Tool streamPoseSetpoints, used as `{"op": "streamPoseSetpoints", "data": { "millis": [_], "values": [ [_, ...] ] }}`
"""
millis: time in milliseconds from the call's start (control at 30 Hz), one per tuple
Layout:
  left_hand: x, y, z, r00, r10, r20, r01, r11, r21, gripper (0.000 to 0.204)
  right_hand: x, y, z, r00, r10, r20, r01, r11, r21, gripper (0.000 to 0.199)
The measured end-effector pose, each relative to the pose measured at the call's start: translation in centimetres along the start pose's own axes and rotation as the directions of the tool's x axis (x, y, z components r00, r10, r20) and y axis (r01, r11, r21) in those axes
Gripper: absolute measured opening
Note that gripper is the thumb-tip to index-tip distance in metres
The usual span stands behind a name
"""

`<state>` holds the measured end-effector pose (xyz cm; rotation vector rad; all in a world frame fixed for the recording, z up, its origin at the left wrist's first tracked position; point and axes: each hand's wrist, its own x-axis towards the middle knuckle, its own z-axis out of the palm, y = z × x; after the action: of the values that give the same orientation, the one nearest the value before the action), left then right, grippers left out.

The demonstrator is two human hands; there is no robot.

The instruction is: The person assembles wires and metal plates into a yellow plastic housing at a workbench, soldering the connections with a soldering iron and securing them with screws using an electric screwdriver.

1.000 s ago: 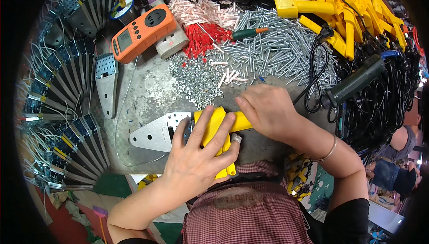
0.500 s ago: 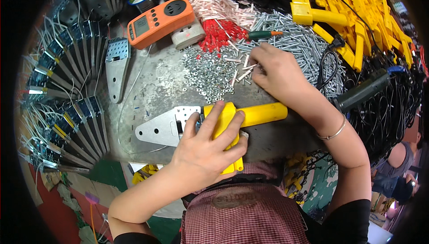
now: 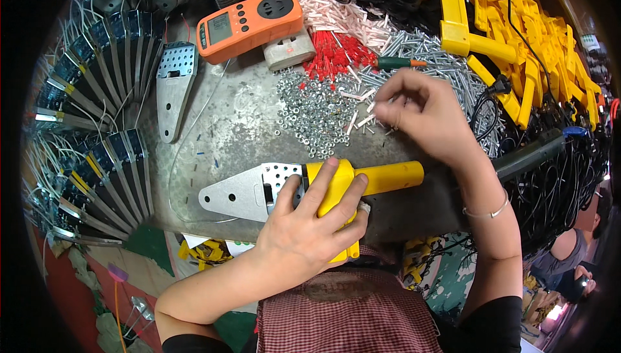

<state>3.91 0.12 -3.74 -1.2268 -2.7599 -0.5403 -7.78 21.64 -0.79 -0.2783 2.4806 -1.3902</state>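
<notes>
My left hand (image 3: 314, 227) is wrapped over the yellow housing of a pipe welding iron (image 3: 391, 178), which lies along the bench's near edge. Its flat, pointed metal plate (image 3: 233, 194) with holes sticks out to the left, the yellow handle to the right. My right hand (image 3: 427, 117) hovers over small parts right of the nuts, thumb and fingertips pinched together; whatever is between them is too small to make out. White sleeves (image 3: 365, 120) lie just left of those fingertips. A heap of small metal nuts (image 3: 310, 114) spreads beyond the iron.
Red sleeves (image 3: 336, 52), pale pink sleeves (image 3: 343, 13) and long screws (image 3: 420, 49) are heaped at the back. An orange meter (image 3: 249, 26) and a green-handled screwdriver (image 3: 394, 63) lie there too. Yellow housings (image 3: 511, 23) pile up right; metal plates with wires (image 3: 110, 178) line the left.
My right hand has lifted slightly and drawn back from the sleeves, fingers more curled. My left hand stays on the pipe welding iron. The whole view has shifted slightly.
</notes>
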Motion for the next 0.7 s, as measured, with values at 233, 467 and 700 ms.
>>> {"op": "streamPoseSetpoints", "data": {
  "millis": [233, 467, 700],
  "values": [
    [-0.8, 1.9, 0.5, 0.996, -0.028, -0.086, 0.032, 0.998, 0.050, 0.034, -1.0, -1.4, 3.7, 0.955, -0.211, 0.209, 0.210, 0.977, 0.028, 0.011],
    [-1.0, 2.3, 0.4, 0.995, -0.054, -0.082, 0.056, 0.998, 0.021, 0.037, -0.1, -1.6, 3.3, 0.891, -0.273, 0.364, 0.317, 0.946, -0.066, 0.011],
    [-1.1, 2.2, 0.1, 0.999, -0.041, -0.026, 0.041, 0.999, -0.009, 0.041, -1.2, -0.5, 0.6, 0.978, -0.064, 0.200, 0.064, 0.998, 0.007, 0.013]
  ]
}}
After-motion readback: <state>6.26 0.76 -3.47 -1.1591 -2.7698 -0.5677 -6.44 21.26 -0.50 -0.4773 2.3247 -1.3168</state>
